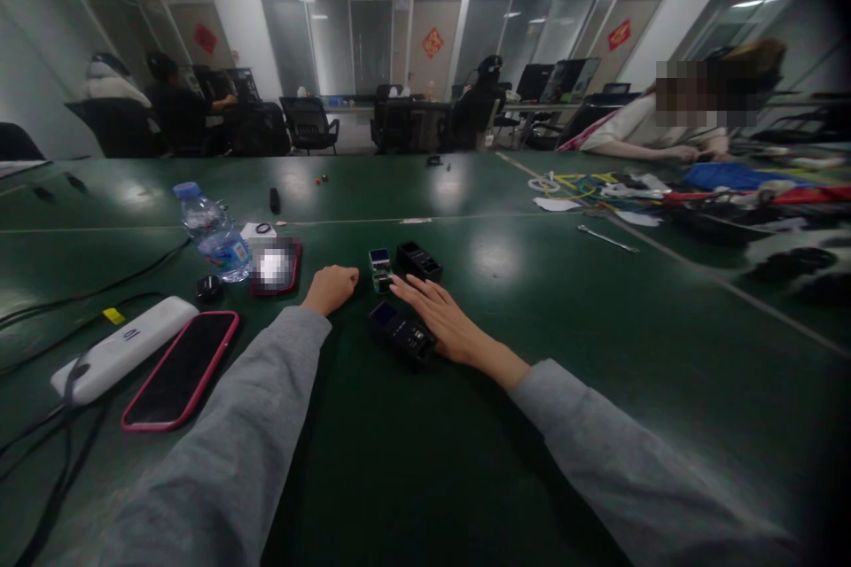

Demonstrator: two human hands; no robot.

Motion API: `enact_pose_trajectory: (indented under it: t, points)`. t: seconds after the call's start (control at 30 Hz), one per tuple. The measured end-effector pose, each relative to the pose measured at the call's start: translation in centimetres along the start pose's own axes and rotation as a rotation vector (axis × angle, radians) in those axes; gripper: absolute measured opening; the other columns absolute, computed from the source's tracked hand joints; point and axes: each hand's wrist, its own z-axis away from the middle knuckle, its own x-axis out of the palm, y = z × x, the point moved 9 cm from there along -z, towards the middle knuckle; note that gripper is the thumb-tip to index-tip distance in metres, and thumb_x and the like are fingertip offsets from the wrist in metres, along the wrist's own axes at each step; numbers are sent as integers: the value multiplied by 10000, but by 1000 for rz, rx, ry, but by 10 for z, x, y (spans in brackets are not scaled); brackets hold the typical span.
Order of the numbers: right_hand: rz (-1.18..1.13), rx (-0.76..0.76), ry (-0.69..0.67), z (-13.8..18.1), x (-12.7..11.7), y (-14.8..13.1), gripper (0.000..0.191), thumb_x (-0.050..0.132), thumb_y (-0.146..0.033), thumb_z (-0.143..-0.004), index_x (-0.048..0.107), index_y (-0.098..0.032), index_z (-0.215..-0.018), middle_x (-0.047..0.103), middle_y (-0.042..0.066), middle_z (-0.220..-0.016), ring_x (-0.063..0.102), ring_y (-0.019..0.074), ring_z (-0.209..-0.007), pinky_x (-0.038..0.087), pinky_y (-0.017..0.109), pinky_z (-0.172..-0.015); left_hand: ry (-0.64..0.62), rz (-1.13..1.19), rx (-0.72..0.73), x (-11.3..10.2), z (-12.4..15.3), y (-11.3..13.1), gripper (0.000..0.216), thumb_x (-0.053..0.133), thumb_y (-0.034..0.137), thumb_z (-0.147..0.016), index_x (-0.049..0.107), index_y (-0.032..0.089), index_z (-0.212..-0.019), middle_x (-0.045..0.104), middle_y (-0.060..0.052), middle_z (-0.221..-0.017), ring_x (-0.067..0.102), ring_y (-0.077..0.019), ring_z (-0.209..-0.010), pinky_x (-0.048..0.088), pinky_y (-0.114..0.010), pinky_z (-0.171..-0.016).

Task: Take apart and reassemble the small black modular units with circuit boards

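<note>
Dark green and glossy, the bench (565, 301) runs away in the head view to a straight far edge. Well in from that edge, a small bare circuit board (380, 260) with a screen lies between the two hands; a far black device (418, 260) is just beside it on the right, and a near black device (399, 332) lies on its near side. The right hand (442, 314) is spread palm down, fingertips at the board's near right corner, its heel beside the near device; whether the fingertips touch the board, I cannot tell. The left hand (331, 288) is curled into a loose fist just left of the board; nothing shows in it, though its inside is hidden.

For careful handling, bare electronics would probably fare best held by the edges, with light pressure and no thumb on the screen. The curled hand could steady the opposite edge. With the near device so close to the right palm, lifting that hand looks safer than sliding it.
</note>
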Motion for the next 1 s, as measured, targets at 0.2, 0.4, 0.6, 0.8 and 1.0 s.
enact_pose_trajectory:
  t: [0.2,0.4,0.6,0.8,1.0]
  points:
    - [-60,7,9,1,3,5,725,509,-179,-891,112,-266,-1492,180,46,-1538,216,252,-1381,264,521,-1106,9,-16,12,0,0,0,311,382,262,-901,691,234,-892,701,-72,-878,632,-189,-792,425,-275,-689]
    - [-39,68,125,3,-8,7,545,484,-229,-942,256,-256,-1437,382,96,-1408,366,261,-1268,388,491,-1011,0,-38,-4,2,-1,-2,299,393,290,-902,688,241,-890,705,-66,-878,637,-185,-802,418,-267,-690]
    - [29,129,139,4,-10,11,523,458,-299,-967,255,-259,-1447,366,108,-1390,351,281,-1278,366,485,-1040,6,-25,-3,3,-2,-2,300,396,291,-901,689,240,-866,701,-65,-859,635,-187,-795,414,-270,-685]
    - [-40,76,126,2,-9,9,471,467,-276,-965,301,-250,-1405,348,102,-1420,341,257,-1304,374,472,-1035,5,-17,19,3,-2,-1,309,382,274,-905,687,231,-873,692,-65,-849,625,-184,-780,408,-272,-686]
    - [-90,102,146,2,-11,13,288,482,-299,-960,429,-197,-1224,429,124,-1323,440,268,-1193,421,464,-975,-7,-14,21,2,-1,-1,312,382,276,-907,688,230,-869,693,-67,-848,629,-188,-776,413,-274,-683]
